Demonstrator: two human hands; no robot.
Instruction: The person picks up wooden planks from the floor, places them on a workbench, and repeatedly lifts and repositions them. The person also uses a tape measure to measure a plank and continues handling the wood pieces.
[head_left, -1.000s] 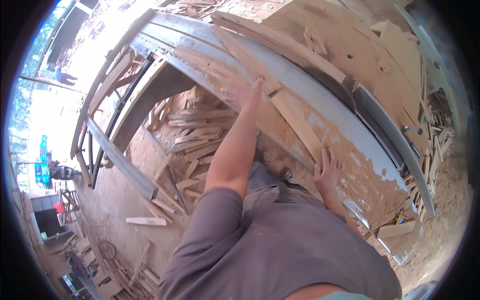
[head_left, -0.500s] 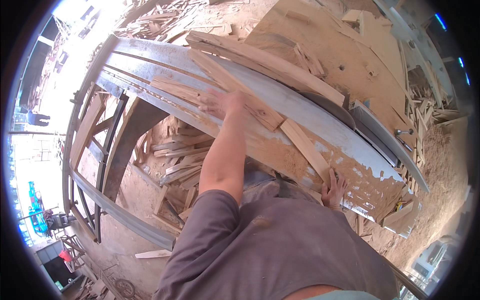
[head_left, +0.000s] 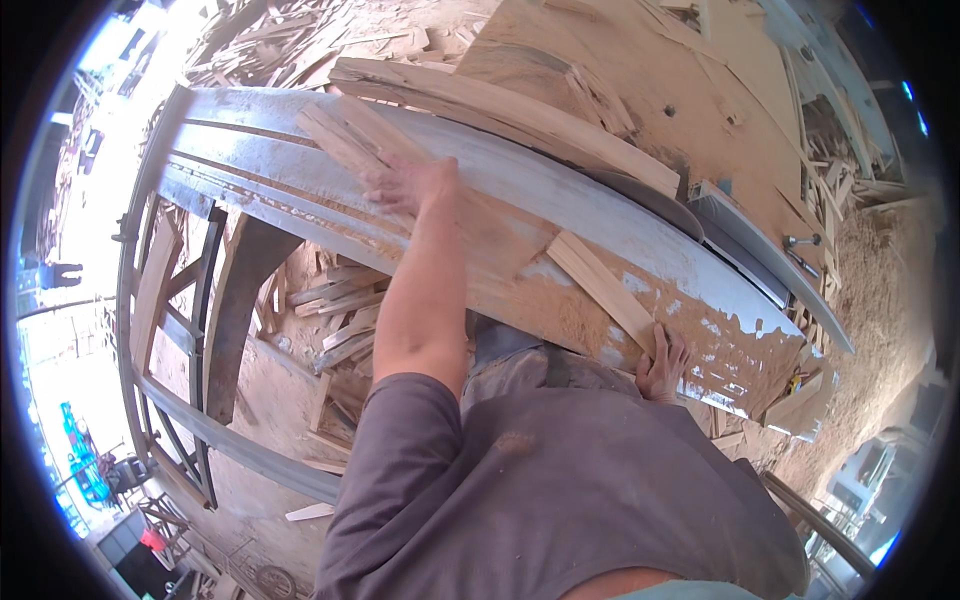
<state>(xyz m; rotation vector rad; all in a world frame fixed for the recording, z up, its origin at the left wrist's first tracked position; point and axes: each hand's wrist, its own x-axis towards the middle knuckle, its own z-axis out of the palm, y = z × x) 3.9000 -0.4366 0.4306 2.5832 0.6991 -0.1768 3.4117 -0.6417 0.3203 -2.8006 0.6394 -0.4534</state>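
My left hand (head_left: pixel 410 188), blurred by motion, reaches across a grey metal saw table (head_left: pixel 235 105). Its fingers lie along the near side of a pair of rough wooden boards (head_left: pixel 345 135), with the thumb on the other side, so it seems closed around them. The boards' near ends are smeared and hard to make out. Lower right, my right hand (head_left: pixel 663 368) rests at the near end of a short pale board (head_left: pixel 600 290) lying flat on the dusty table. Its fingers are stretched out and a little apart, touching that board's end.
A long timber beam (head_left: pixel 510 115) lies along the table's far edge, beside a dark curved metal part (head_left: pixel 650 205). Sawdust (head_left: pixel 740 365) covers the table's right part. Several offcuts (head_left: pixel 345 300) are piled below the table, by its open metal frame (head_left: pixel 205 300). More scraps litter the ground beyond.
My left hand has moved away from me across the table. The left board has swung up against the longer one beside it. My right hand stays at the short board's end; the whole view has shifted slightly.
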